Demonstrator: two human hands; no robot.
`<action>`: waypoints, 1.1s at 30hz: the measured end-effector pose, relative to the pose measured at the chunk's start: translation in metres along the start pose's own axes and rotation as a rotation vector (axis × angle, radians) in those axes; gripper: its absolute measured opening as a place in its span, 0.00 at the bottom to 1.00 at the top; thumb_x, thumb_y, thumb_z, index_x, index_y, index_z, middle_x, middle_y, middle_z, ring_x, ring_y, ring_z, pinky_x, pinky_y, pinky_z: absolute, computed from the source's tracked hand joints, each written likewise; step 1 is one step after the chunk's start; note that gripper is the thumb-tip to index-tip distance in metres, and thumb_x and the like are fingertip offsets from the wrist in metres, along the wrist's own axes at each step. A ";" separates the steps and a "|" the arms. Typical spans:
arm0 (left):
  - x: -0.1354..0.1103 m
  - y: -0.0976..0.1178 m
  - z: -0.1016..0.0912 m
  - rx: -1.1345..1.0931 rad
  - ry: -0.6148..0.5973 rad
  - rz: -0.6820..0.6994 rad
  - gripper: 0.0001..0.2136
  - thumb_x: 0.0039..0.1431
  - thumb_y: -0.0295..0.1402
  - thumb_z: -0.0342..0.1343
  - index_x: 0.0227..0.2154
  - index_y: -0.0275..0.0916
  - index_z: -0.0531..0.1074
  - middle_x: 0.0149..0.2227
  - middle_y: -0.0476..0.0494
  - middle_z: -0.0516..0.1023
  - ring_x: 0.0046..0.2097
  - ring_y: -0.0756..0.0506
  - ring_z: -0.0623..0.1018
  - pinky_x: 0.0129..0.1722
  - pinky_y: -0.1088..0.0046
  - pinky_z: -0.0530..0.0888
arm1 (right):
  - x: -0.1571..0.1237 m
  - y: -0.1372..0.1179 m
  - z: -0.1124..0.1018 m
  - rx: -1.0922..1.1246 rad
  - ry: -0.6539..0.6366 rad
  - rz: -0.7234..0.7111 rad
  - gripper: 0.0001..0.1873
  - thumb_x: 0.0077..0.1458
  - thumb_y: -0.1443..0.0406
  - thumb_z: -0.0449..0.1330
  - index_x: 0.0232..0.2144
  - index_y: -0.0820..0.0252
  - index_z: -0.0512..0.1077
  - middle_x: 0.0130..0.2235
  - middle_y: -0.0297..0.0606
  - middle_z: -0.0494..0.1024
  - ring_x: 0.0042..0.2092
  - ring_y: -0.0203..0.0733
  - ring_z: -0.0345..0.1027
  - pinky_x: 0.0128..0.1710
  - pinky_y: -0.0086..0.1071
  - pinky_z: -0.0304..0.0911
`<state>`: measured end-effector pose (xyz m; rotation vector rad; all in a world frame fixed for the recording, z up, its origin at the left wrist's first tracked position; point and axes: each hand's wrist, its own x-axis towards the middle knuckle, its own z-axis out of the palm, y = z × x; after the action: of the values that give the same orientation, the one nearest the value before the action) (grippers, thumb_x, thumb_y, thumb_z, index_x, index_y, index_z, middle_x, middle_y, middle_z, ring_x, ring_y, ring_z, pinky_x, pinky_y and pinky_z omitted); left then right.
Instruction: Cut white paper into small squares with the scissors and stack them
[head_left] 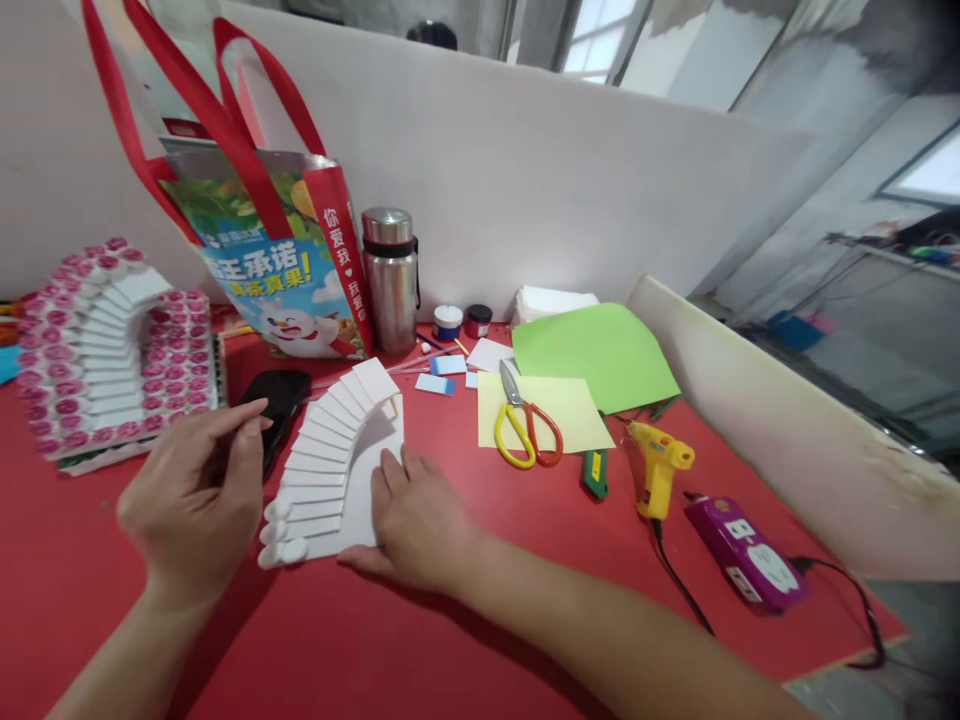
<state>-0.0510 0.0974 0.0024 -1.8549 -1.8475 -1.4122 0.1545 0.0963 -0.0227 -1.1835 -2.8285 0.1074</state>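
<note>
A white model of a curved staircase (315, 470) lies on the red table in front of me. Small rounded white pieces (289, 550) sit along its lower left edge. My right hand (416, 515) rests flat on the white base, right of the steps, fingers stretched out and thumb at the near edge. Left of the model hovers my left hand (199, 490), fingers curled, thumb and forefinger tips close together; anything between them is too small to make out. Behind that hand lies a black phone (281, 400), partly covered.
A similar staircase (112, 360) with pink-and-white rolls stands left. Behind are a shopping bag (277, 270), steel flask (391, 285) and small jars (448, 322). Rightward lie scissors (517, 415), green paper (592, 355), a cutter (596, 472), a yellow glue gun (658, 470) and a corded purple box (746, 555).
</note>
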 end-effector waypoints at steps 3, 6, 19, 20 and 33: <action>-0.007 0.007 0.004 -0.041 0.032 0.142 0.12 0.68 0.30 0.54 0.51 0.44 0.77 0.45 0.46 0.82 0.46 0.45 0.81 0.50 0.63 0.77 | 0.002 0.012 -0.018 0.031 -0.027 0.006 0.39 0.64 0.43 0.54 0.55 0.75 0.71 0.59 0.63 0.72 0.56 0.63 0.69 0.51 0.49 0.68; -0.013 0.013 0.006 -0.116 0.060 0.289 0.12 0.61 0.23 0.60 0.46 0.38 0.79 0.42 0.45 0.83 0.42 0.46 0.82 0.44 0.68 0.78 | -0.012 0.043 -0.047 -0.002 -0.086 0.171 0.22 0.69 0.54 0.53 0.49 0.68 0.72 0.49 0.54 0.78 0.45 0.53 0.75 0.42 0.41 0.69; -0.042 0.044 0.017 -0.240 -0.299 0.748 0.17 0.63 0.20 0.56 0.55 0.32 0.71 0.45 0.34 0.80 0.44 0.42 0.81 0.39 0.68 0.76 | -0.045 0.141 -0.058 0.019 -0.290 0.856 0.23 0.55 0.64 0.60 0.53 0.66 0.65 0.44 0.54 0.80 0.46 0.58 0.77 0.36 0.38 0.63; -0.044 0.045 0.019 -0.240 -0.313 0.764 0.17 0.63 0.19 0.55 0.55 0.32 0.71 0.45 0.34 0.81 0.44 0.41 0.81 0.39 0.68 0.76 | -0.044 0.140 -0.058 0.026 -0.283 0.861 0.22 0.56 0.62 0.60 0.52 0.65 0.66 0.44 0.54 0.80 0.47 0.58 0.77 0.36 0.38 0.63; -0.051 0.108 0.038 -0.475 -0.826 0.037 0.14 0.70 0.34 0.52 0.55 0.42 0.71 0.46 0.42 0.80 0.38 0.46 0.80 0.37 0.68 0.77 | -0.061 0.094 -0.053 -0.024 -0.111 0.765 0.23 0.58 0.64 0.55 0.55 0.68 0.61 0.39 0.52 0.82 0.42 0.58 0.79 0.32 0.38 0.59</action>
<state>0.0705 0.0643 -0.0014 -3.0437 -1.8327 -1.2382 0.2686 0.1207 0.0192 -2.2452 -2.2853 0.1801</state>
